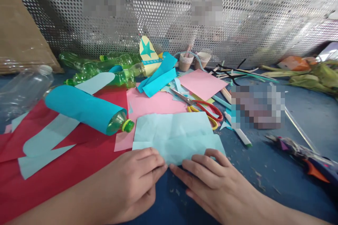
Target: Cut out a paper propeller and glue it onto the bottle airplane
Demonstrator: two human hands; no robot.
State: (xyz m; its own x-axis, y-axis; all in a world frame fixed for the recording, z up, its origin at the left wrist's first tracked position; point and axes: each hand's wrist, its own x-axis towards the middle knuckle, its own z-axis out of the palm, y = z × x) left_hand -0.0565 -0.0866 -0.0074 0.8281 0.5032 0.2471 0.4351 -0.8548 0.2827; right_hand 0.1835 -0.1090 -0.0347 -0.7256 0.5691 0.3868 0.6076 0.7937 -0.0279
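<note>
A creased light blue paper sheet [174,135] lies flat on the blue table [277,168] in front of me. My left hand [132,182] pinches its near edge with fingers curled together. My right hand [213,182] presses the same edge from the right, fingers bent onto the paper. A green bottle wrapped in teal paper [87,109] with light blue wings lies to the left on red paper [66,172].
Red and yellow scissors [203,107] lie behind the sheet on pink paper [158,103]. Further green bottles [105,66], teal folded paper [158,75], small cups [186,61], straws and scraps crowd the back. A perforated metal screen [237,17] closes the far side.
</note>
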